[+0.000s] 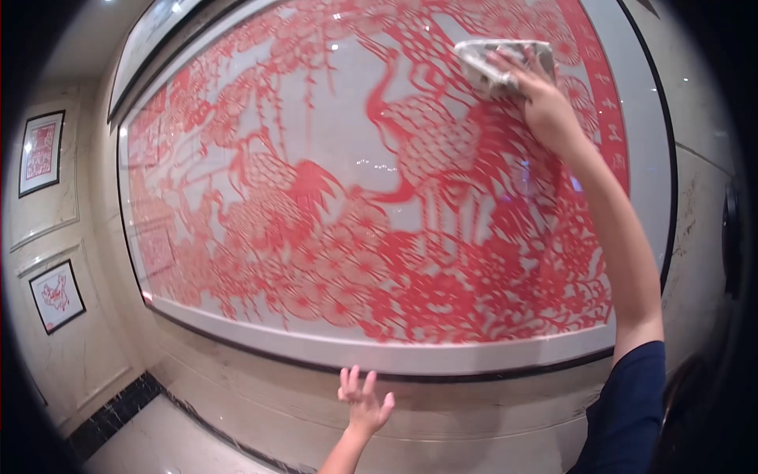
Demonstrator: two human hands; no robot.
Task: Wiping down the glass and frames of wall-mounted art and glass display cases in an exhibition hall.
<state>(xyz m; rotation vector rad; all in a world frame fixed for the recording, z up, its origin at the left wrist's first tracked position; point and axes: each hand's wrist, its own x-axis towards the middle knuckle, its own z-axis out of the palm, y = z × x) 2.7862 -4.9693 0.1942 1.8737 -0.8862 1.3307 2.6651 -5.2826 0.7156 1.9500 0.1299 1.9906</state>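
Note:
A large glazed frame with a red paper-cut picture of cranes, pines and flowers (438, 142) fills most of the view. At its upper right, my right hand (530, 80) presses a folded pale cloth (482, 59) against the glass, fingers spread over it. My left hand (364, 403) is raised near the frame's black lower edge (438, 377), fingers apart and holding nothing; whether its fingertips touch the edge I cannot tell. Small lights reflect in the glass. A column of writing runs down the picture's right border.
On the marble-look wall at the left hang two small framed red pictures, one above the other (41, 151) (57, 296). Another large frame (139, 65) shows at the upper left. A black skirting (121, 409) borders the pale floor (172, 441). A dark object (732, 237) stands at the far right.

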